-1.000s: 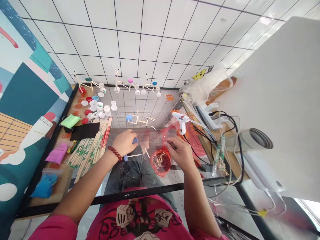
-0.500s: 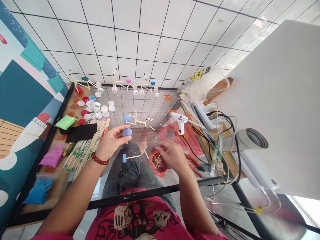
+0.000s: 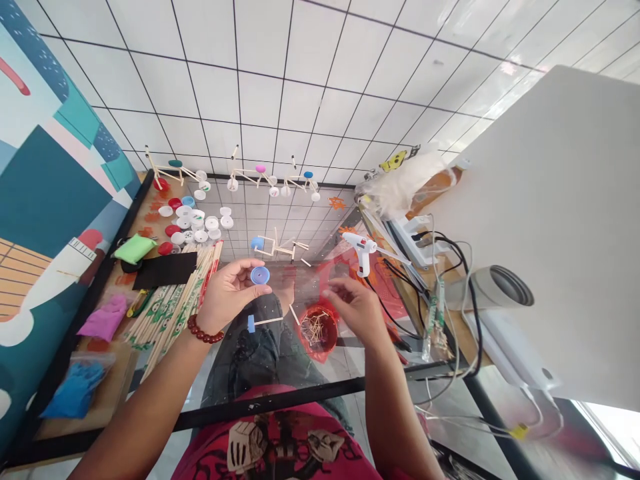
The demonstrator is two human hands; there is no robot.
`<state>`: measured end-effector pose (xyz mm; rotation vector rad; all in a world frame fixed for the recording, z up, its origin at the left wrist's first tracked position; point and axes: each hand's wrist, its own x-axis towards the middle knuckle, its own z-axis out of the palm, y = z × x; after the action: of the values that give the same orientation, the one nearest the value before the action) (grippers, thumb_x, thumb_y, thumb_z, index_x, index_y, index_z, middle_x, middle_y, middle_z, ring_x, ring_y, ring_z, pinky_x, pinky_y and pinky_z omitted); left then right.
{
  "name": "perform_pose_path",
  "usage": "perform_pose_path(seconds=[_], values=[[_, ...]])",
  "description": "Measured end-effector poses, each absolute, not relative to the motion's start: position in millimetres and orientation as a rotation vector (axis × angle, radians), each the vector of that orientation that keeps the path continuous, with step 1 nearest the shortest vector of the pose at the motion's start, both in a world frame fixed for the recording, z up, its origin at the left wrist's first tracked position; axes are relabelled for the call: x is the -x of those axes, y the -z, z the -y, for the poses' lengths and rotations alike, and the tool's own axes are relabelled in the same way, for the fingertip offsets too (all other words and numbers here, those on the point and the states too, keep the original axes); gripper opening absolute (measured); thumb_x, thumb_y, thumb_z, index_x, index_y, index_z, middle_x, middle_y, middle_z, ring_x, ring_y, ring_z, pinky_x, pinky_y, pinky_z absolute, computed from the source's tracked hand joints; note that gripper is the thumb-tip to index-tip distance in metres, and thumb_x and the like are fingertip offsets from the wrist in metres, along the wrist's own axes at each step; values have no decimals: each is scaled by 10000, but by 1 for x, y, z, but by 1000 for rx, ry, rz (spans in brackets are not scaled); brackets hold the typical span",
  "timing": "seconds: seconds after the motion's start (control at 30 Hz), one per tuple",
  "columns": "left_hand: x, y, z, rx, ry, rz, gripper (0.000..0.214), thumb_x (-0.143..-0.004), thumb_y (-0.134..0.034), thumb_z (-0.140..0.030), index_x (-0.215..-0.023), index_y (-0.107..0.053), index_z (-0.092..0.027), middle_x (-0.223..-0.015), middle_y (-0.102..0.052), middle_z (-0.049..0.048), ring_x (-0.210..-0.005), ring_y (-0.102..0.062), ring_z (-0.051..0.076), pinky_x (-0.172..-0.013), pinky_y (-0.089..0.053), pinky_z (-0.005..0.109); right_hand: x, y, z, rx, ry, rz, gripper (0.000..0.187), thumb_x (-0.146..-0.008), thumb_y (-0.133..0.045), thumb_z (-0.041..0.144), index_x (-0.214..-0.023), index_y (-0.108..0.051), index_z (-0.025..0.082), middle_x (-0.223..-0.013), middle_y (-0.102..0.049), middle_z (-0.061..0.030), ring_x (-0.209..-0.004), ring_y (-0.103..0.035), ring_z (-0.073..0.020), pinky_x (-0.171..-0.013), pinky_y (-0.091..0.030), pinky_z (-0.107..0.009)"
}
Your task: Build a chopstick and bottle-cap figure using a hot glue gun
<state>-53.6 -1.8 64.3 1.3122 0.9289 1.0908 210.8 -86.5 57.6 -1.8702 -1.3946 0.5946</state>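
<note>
My left hand [image 3: 231,291] pinches a blue bottle cap [image 3: 260,275] by its rim, its round face turned up. In front of it on the glass table stands a small bike-like frame of sticks [image 3: 275,248] with a blue cap at one end. A stick with a blue cap on its end [image 3: 265,322] lies below the held cap. My right hand [image 3: 356,308] hovers beside a red bowl [image 3: 334,337] of short wooden sticks [image 3: 315,328]. Its thumb and forefinger are close together; anything between them is too small to make out. A white glue gun [image 3: 361,252] stands just beyond.
Bottle caps [image 3: 200,223] in white, red and blue lie at the left, near chopstick bundles [image 3: 175,303] and clay packs [image 3: 105,317]. Finished stick models [image 3: 247,175] line the far edge. Cables [image 3: 450,247] and a power strip [image 3: 425,248] run along the right.
My right hand has lifted from over the stick bowl and shifted slightly right. My left hand still holds the blue cap, its face tilted more towards me. The view has shifted slightly.
</note>
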Motion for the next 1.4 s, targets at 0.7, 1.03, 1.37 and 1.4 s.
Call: perform_pose_path(seconds=[0.7, 1.03, 1.37, 1.4], values=[[61, -50, -4, -2311, -328, -1263, 456, -823, -674, -354, -1242, -636, -178, -1114, -655, 115, -974, -635, 264, -789, -498, 361, -286, -47, 37, 2557, -291, 1219, 551, -751, -637, 494, -1100, -630, 67, -1075, -649, -218, -995, -610, -330, -829, -454, -395], [52, -79, 23, -2569, -419, -1150, 198, -906, -565, -238, -820, -735, -185, -889, -678, 79, -907, -579, 243, -799, -469, 382, -267, -39, 27, 2468, -278, 1201, 486, -789, -584, 421, -1143, -606, 89, -1069, -680, -205, -982, -635, -327, -807, -456, -381], [38, -73, 41, -2783, 58, -1027, 187, -852, -598, -201, -722, -723, -152, -841, -657, 121, -948, -581, 308, -787, -455, 448, -270, -31, 16, 2414, -283, 1107, 467, -831, -518, 357, -1216, -601, 106, -1113, -695, -214, -1026, -653, -349, -871, -471, -424], [37, -72, 41, -2786, 58, -1018, 216, -863, -565, -175, -712, -718, -152, -834, -658, 121, -943, -583, 305, -783, -455, 448, -271, -30, 15, 2395, -282, 1107, 459, -829, -512, 356, -1205, -609, 112, -1107, -697, -209, -1022, -652, -348, -873, -470, -428]])
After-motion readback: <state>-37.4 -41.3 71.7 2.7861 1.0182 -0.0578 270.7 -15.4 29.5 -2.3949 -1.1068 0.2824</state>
